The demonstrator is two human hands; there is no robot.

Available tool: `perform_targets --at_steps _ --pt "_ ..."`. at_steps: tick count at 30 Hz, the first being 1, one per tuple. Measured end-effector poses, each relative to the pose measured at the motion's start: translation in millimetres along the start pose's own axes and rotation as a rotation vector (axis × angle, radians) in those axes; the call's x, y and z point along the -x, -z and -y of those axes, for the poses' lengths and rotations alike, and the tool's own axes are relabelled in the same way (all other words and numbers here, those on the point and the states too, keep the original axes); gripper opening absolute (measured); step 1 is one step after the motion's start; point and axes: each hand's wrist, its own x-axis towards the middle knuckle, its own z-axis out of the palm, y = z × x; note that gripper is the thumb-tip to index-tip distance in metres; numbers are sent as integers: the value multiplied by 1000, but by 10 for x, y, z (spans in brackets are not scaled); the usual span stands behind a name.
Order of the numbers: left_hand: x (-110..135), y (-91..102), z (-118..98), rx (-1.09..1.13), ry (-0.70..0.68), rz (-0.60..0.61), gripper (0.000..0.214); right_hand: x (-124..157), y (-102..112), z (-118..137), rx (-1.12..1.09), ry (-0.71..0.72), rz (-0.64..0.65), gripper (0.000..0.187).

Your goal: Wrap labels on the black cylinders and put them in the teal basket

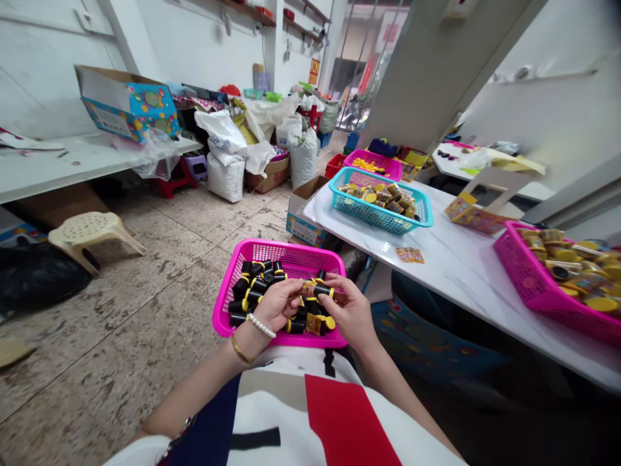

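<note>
A pink basket [295,254] rests on my lap, holding several small black tubes with yellow caps [252,285]. Above its near half, my left hand [279,303] and my right hand [347,309] meet, fingers curled. Together they pinch one black tube with a yellow band [317,291], held sideways between them. A pearl bracelet and a gold bangle sit on my left wrist.
To my right runs a white table [456,265] with a blue basket [383,217] of wrapped tubes, a pink basket [543,285] of the same, and small cards [410,255]. A cream stool [90,233], sacks and boxes stand on the floor to the left.
</note>
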Motion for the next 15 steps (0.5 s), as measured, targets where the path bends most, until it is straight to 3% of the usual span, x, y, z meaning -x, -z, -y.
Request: perform_targets --at_steps 5,8,12,15 --pt "-6 19 19 -104 -52 -24 27 3 -7 -51 -38 -29 106 25" --pt "-12 4 41 -118 -54 -16 30 -10 1 -79 -4 0 69 23" --pt "-9 -18 38 -115 -117 -110 35 -26 12 -105 7 48 3 26" --pt "3 6 -3 -188 -81 -36 43 -29 13 -117 16 92 36 27"
